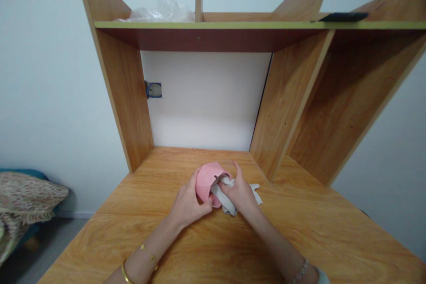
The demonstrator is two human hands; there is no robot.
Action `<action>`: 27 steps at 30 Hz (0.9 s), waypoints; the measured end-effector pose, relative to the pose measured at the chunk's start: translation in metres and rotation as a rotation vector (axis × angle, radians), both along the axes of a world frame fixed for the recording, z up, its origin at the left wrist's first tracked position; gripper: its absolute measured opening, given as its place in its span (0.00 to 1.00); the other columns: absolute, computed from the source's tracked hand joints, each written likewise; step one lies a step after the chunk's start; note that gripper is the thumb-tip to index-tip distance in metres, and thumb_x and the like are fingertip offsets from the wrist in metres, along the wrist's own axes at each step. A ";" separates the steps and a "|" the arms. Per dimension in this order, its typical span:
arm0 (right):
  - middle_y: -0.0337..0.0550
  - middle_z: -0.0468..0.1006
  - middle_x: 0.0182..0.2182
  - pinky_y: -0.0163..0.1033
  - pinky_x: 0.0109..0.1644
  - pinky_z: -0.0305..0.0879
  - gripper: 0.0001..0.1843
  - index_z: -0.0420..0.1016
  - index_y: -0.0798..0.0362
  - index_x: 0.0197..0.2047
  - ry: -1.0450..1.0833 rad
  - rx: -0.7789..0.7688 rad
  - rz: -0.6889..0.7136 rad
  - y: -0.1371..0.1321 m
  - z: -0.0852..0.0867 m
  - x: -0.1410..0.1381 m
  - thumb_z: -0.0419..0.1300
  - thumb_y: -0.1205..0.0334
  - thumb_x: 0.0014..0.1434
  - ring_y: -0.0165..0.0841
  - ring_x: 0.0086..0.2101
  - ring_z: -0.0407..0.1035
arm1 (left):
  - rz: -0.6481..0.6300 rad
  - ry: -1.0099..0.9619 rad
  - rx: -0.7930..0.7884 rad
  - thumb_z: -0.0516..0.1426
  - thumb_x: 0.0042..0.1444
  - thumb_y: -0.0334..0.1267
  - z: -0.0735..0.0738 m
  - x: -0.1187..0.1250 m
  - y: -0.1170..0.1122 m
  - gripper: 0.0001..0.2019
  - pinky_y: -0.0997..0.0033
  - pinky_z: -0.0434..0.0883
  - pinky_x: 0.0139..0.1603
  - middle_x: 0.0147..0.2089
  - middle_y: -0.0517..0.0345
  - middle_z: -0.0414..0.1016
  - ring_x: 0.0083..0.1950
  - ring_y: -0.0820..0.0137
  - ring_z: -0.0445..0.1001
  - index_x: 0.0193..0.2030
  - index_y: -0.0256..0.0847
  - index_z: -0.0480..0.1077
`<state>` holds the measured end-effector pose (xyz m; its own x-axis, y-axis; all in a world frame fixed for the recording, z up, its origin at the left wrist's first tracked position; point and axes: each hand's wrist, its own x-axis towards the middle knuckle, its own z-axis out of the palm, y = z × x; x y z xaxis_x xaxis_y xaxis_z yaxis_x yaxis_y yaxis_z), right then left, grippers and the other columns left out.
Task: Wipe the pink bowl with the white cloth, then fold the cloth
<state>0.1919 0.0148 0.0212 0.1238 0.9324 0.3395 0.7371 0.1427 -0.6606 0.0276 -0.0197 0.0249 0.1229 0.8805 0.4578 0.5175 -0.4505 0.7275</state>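
Observation:
A pink cup (208, 178) lies tilted on its side just above the wooden desk (140, 226), with its mouth turned to the right. My left hand (189, 203) is wrapped round its left side and bottom. My right hand (237, 191) is closed on a white cloth (223, 199) and presses part of it into the cup's mouth. The cloth's loose end (255, 191) trails out on the desk to the right of my hand.
The desk has a wooden hutch with an upright panel (282, 102) right of the middle bay and a shelf (213, 25) above. A crumpled clear plastic bag (159, 10) and a dark flat object (342, 17) lie on the shelf. A bed with a patterned blanket (23, 199) stands at the far left.

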 end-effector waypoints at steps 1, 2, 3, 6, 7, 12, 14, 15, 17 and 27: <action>0.44 0.75 0.25 0.34 0.25 0.57 0.39 0.44 0.58 0.60 -0.059 -0.001 -0.008 -0.003 0.003 -0.001 0.56 0.56 0.48 0.37 0.24 0.70 | 0.024 0.039 -0.002 0.57 0.41 0.39 0.001 -0.001 0.000 0.38 0.64 0.66 0.43 0.46 0.53 0.71 0.42 0.60 0.71 0.61 0.42 0.49; 0.44 0.75 0.25 0.34 0.24 0.56 0.39 0.44 0.57 0.60 -0.114 0.002 -0.012 -0.006 0.005 -0.003 0.55 0.56 0.49 0.38 0.25 0.70 | 0.047 0.083 0.001 0.57 0.41 0.40 0.003 -0.003 -0.001 0.38 0.64 0.66 0.42 0.44 0.53 0.72 0.40 0.60 0.71 0.61 0.42 0.49; 0.44 0.75 0.24 0.34 0.24 0.55 0.38 0.44 0.57 0.61 -0.166 0.007 -0.015 -0.009 0.007 -0.004 0.55 0.56 0.50 0.38 0.25 0.70 | 0.068 0.130 0.008 0.57 0.41 0.41 0.004 -0.004 -0.001 0.38 0.63 0.67 0.41 0.43 0.52 0.72 0.38 0.59 0.72 0.61 0.42 0.49; 0.45 0.76 0.23 0.34 0.24 0.53 0.38 0.42 0.56 0.62 -0.294 0.016 -0.024 -0.015 0.010 -0.008 0.53 0.55 0.52 0.40 0.25 0.71 | 0.109 0.257 0.038 0.56 0.42 0.44 0.009 -0.007 -0.002 0.38 0.60 0.67 0.39 0.40 0.49 0.74 0.35 0.57 0.73 0.61 0.40 0.49; 0.45 0.76 0.23 0.34 0.24 0.53 0.38 0.41 0.56 0.62 -0.316 0.021 -0.027 -0.016 0.010 -0.009 0.53 0.54 0.52 0.40 0.25 0.71 | 0.121 0.283 0.046 0.56 0.43 0.45 0.011 -0.008 -0.003 0.37 0.60 0.67 0.39 0.39 0.49 0.74 0.35 0.57 0.73 0.61 0.39 0.50; 0.46 0.76 0.25 0.35 0.25 0.56 0.37 0.39 0.56 0.62 -0.280 0.026 0.009 -0.015 0.007 -0.008 0.50 0.53 0.54 0.41 0.27 0.72 | 0.154 0.292 0.077 0.56 0.41 0.47 0.014 -0.008 -0.005 0.38 0.61 0.67 0.39 0.39 0.50 0.75 0.35 0.57 0.73 0.61 0.41 0.51; 0.47 0.77 0.26 0.35 0.25 0.56 0.36 0.39 0.56 0.62 -0.271 0.026 0.040 -0.016 0.006 -0.008 0.50 0.54 0.54 0.41 0.27 0.72 | 0.157 0.286 0.072 0.57 0.41 0.47 0.014 -0.008 -0.005 0.38 0.61 0.67 0.39 0.40 0.50 0.75 0.35 0.56 0.73 0.61 0.41 0.51; 0.47 0.77 0.26 0.35 0.26 0.57 0.36 0.39 0.56 0.62 -0.280 0.032 0.053 -0.017 0.006 -0.009 0.50 0.55 0.55 0.42 0.28 0.72 | 0.160 0.282 0.067 0.57 0.41 0.47 0.013 -0.008 -0.005 0.38 0.60 0.66 0.40 0.41 0.49 0.75 0.36 0.56 0.73 0.61 0.42 0.50; 0.48 0.77 0.28 0.36 0.26 0.57 0.36 0.39 0.55 0.62 -0.290 0.044 0.061 -0.018 0.004 -0.011 0.50 0.55 0.55 0.42 0.28 0.72 | 0.162 0.266 0.050 0.57 0.42 0.46 0.011 -0.008 -0.004 0.38 0.60 0.66 0.40 0.42 0.49 0.74 0.38 0.55 0.73 0.61 0.43 0.49; 0.45 0.75 0.27 0.34 0.25 0.56 0.47 0.35 0.60 0.62 -0.067 -0.063 0.058 -0.004 -0.005 -0.013 0.58 0.56 0.47 0.39 0.27 0.71 | 0.178 0.327 -0.039 0.55 0.43 0.41 0.013 -0.004 -0.004 0.37 0.64 0.65 0.46 0.47 0.54 0.72 0.45 0.60 0.71 0.61 0.43 0.48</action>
